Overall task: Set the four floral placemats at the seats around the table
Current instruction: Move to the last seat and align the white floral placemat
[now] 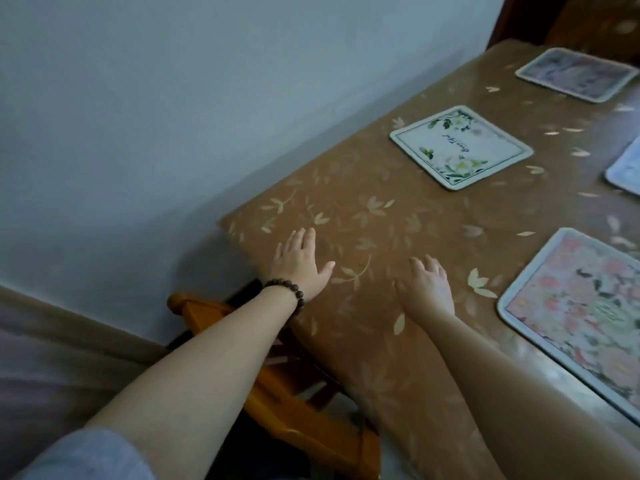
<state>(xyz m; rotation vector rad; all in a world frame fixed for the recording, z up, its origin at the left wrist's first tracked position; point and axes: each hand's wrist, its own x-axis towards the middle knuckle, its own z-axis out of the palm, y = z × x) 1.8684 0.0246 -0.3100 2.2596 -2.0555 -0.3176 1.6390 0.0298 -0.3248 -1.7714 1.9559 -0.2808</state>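
I count four placemats laid: white (460, 147), pink (575, 313), far (576, 74), and right-edge (625, 168). My left hand (299, 266) and right hand (427, 285) rest flat, fingers straight, gripping nothing. Task looks essentially complete.

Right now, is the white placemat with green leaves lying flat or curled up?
Flat. The white placemat lies spread on the table, all four edges down, neither hand touching it.
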